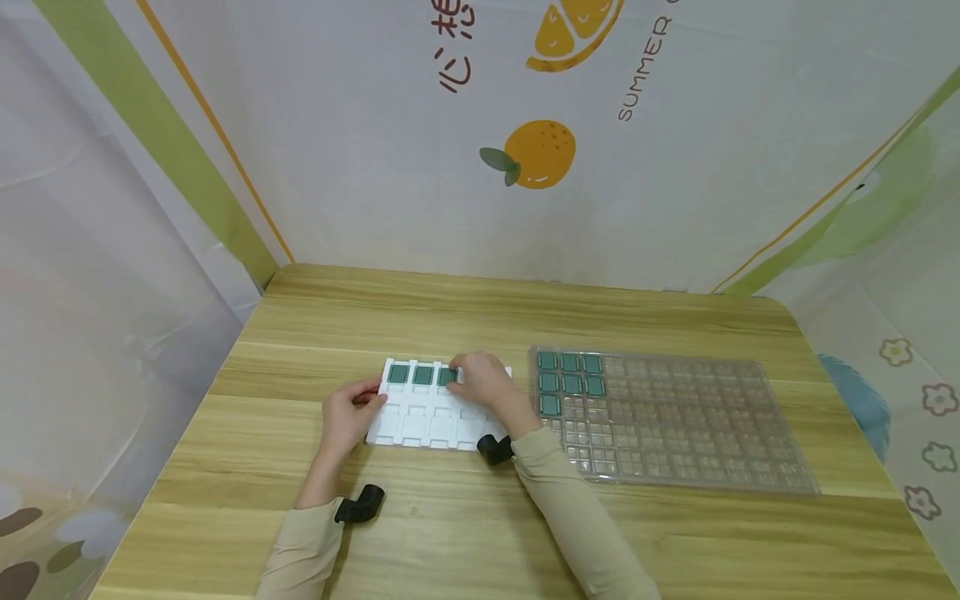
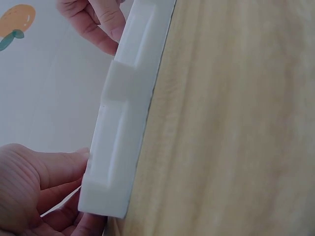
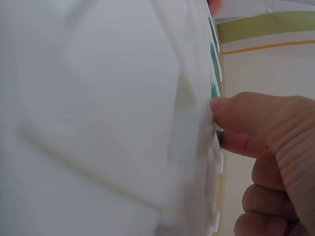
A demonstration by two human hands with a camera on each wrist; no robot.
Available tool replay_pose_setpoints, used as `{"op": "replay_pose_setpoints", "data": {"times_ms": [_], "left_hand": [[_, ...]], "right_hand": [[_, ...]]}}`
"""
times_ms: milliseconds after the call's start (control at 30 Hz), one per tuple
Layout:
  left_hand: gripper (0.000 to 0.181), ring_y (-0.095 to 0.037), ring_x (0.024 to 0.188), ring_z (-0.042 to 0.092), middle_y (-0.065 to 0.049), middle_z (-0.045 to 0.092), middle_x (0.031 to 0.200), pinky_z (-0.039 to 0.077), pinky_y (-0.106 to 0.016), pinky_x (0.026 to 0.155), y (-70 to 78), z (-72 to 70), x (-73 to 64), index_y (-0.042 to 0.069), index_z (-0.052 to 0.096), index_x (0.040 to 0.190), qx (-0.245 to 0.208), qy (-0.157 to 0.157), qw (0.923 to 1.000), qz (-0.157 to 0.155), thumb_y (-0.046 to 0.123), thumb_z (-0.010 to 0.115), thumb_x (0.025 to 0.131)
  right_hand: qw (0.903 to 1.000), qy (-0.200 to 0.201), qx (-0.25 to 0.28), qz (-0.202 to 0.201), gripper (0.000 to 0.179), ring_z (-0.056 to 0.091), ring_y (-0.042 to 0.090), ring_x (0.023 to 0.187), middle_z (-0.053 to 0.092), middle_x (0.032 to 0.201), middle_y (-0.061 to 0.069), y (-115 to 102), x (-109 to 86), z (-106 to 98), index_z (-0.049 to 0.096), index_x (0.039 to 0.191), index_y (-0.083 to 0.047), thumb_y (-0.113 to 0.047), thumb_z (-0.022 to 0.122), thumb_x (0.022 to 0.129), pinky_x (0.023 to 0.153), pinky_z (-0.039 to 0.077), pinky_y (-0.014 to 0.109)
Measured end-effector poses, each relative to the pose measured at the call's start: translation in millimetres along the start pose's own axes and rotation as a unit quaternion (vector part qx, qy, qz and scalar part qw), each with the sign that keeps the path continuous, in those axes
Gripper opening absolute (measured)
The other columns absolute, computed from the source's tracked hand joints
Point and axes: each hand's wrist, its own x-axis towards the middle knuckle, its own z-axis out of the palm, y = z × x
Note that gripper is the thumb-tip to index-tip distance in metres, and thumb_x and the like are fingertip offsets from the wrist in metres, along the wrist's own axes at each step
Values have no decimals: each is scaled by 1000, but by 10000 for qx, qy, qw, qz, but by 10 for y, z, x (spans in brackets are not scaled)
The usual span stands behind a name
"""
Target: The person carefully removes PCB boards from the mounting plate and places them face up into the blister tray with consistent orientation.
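Head view places one chip (image 1: 446, 377) in the far row of the white tray (image 1: 401, 397), third from the left end. The right hand (image 1: 486, 382) has thumb and forefinger pinched on it; whether it sits fully down in its pocket I cannot tell. If the fingers part with the chip askew, a corner could catch on the pocket's raised wall; a tug from the left hand (image 1: 348, 417), whose fingers are clamped on the tray's left end, could jog the tray under it. The chip looks nearly square, so no long axis stands out; its sides run roughly with the tray's. The tray's own long axis goes left to right. Left of the chip, in the same row, sit two chips (image 1: 423, 376). Just right of the tray lies a clear tray (image 1: 690, 421), seven chips (image 1: 571, 384) filling its nearest far corner. Under everything is the wood-grained tabletop (image 1: 450, 533).
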Motion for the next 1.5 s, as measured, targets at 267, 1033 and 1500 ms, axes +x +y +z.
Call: {"op": "replay_pose_setpoints", "data": {"times_ms": [267, 1033, 1500], "left_hand": [[23, -27, 77, 59, -26, 65, 91, 42, -10, 60, -2, -2, -4, -11, 67, 104, -57, -60, 10000, -4, -8, 65, 81], [24, -20, 74, 57, -25, 66, 91, 41, -10, 60, -16, 2, -2, -11, 67, 104, -10, -28, 10000, -32, -7, 66, 80], [24, -22, 74, 57, -24, 66, 90, 41, -11, 59, -20, 3, 3, -10, 67, 103, 93, -28, 10000, 6, -5, 67, 80]], "right_hand": [[10000, 37, -71, -20, 26, 52, 14, 65, 70, 96, 9, -1, 6, 13, 69, 103, -2, -18, 70, 83, 67, 49, 29], [9999, 156, 26, 24, 25, 43, 9, 57, 70, 95, 10, 73, -171, -61, 68, 103, -2, -15, 71, 81, 61, 43, 24], [9988, 480, -10, 97, 25, 30, 8, 50, 65, 73, 7, 265, -382, -222, 68, 102, 0, -13, 71, 81, 56, 36, 25]]}}
